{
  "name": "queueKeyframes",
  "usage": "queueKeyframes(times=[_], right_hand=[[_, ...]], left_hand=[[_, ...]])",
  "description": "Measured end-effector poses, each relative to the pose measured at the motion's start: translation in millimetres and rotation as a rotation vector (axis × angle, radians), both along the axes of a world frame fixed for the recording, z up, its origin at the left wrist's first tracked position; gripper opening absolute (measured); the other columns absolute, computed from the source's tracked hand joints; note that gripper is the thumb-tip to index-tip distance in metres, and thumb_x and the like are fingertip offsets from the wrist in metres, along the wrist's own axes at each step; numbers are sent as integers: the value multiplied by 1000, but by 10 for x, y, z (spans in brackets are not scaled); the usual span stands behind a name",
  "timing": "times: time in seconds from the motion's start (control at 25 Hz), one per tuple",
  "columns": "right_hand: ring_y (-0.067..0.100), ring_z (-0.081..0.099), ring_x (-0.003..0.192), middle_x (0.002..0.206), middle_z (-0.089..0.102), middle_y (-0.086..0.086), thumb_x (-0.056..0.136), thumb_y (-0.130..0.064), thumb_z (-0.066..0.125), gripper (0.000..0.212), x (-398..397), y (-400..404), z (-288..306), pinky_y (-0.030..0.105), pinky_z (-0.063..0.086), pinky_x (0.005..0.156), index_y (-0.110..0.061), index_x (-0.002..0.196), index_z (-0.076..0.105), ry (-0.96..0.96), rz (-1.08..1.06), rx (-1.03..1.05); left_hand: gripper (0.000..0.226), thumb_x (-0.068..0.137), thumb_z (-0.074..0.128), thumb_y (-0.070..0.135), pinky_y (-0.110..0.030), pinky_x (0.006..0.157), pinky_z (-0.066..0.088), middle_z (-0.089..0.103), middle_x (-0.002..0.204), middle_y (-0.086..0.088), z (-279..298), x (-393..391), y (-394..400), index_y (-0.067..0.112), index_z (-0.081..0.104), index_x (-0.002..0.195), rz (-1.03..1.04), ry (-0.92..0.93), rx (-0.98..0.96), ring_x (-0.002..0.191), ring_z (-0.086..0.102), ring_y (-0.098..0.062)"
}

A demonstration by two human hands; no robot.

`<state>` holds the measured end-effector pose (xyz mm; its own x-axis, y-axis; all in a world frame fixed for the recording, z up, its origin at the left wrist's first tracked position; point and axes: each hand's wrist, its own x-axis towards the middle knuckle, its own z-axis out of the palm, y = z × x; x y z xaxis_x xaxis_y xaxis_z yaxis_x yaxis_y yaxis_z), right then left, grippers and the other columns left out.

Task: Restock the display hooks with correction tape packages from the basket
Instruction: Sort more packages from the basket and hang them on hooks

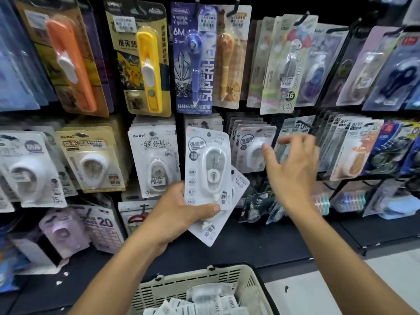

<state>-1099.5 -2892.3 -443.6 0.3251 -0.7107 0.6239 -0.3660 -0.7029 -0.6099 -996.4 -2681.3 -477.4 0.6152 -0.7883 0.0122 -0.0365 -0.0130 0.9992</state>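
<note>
Left hand grips two white carded correction tape packages fanned before the hooks; right hand, fingers spread wide, reaches the hung white package. Below, cream slotted plastic basket holds more.

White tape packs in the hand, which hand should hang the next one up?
Probably the right hand: it is free, fingers spread, right beside the matching white correction tape packs on the hook. The left hand grips the white held packs, above the beige plastic basket.
</note>
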Motion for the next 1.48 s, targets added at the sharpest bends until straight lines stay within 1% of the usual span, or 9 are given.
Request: queueKeyframes(times=[0.2, 0.4, 0.6, 0.8, 1.0, 1.12, 1.24, 1.36, 1.48], right_hand=[[11, 75, 91, 102, 78, -6, 72, -40, 86, 39, 60, 420, -49, 20, 58, 70, -24, 105, 73, 69, 926, 695], [13, 75, 83, 94, 79, -3, 83, -21, 76, 16, 17, 164, 26, 33, 56, 72, -17, 97, 69, -449, 626, 1016], [7, 57, 49, 74, 75, -10, 91, -27, 69, 10, -206, -72, 96, 19, 33, 34, -29, 82, 73, -342, 397, 857], [6, 52, 43, 80, 75, -8, 93, -29, 68, 11, -243, -100, 18, 19, 29, 33, -29, 101, 75, -193, 413, 833], [20, 63, 107, 134, 53, -3, 89, -40, 74, 62, -145, 0, -104, 42, 56, 86, -29, 141, 41, -73, 179, 769], [14, 71, 97, 124, 69, 0, 81, -45, 80, 49, -46, 325, -196, 31, 57, 75, -25, 122, 61, -23, 662, 826], [23, 76, 81, 102, 78, 10, 80, -22, 81, 40, 78, 527, -289, 28, 58, 52, -13, 115, 66, -94, 936, 1009], [24, 75, 76, 100, 78, 5, 83, -17, 73, 33, 29, 332, -183, 28, 53, 42, -13, 115, 66, -367, 731, 1022], [25, 66, 57, 95, 77, 4, 92, -17, 65, 24, -114, 64, -161, 26, 41, 35, -19, 116, 68, -373, 558, 921]], left_hand=[[44, 67, 87, 11, -36, 85, 63, 80, 105, -1, -6, -29, -18, 28, 74, 106, -46, -68, -11, 98, 76, -21], [62, 68, 91, 2, -31, 72, 63, 79, 105, -1, -8, -20, 1, 39, 67, 112, -40, -43, -61, 94, 77, -21], [46, 74, 84, 0, -27, 67, 62, 80, 100, 2, 35, 46, -13, 26, 68, 109, 205, -5, -151, 89, 78, -18], [39, 68, 86, 18, -25, 69, 61, 80, 102, 2, 64, 29, -63, 31, 71, 102, 225, 31, -241, 91, 78, -17], [39, 77, 80, 36, -37, 93, 58, 77, 113, 8, 22, 21, -107, 34, 65, 113, 273, -4, -233, 106, 73, -15], [27, 96, 65, 34, -35, 101, 52, 72, 122, 16, 11, -15, -195, 38, 58, 122, 262, -21, -180, 115, 67, -7], [11, 101, 57, 32, -8, 76, 52, 73, 105, 30, 55, -55, -236, 42, 58, 108, 165, -25, -131, 93, 68, 10], [25, 100, 57, 39, -24, 97, 46, 60, 130, 26, 55, 73, -130, 38, 54, 124, 254, -538, 130, 116, 55, -7], [64, 100, 51, 42, -47, 125, 12, 10, 170, 8, -69, 299, 0, 29, 25, 156, 402, -1098, 603, 156, 6, -15]])
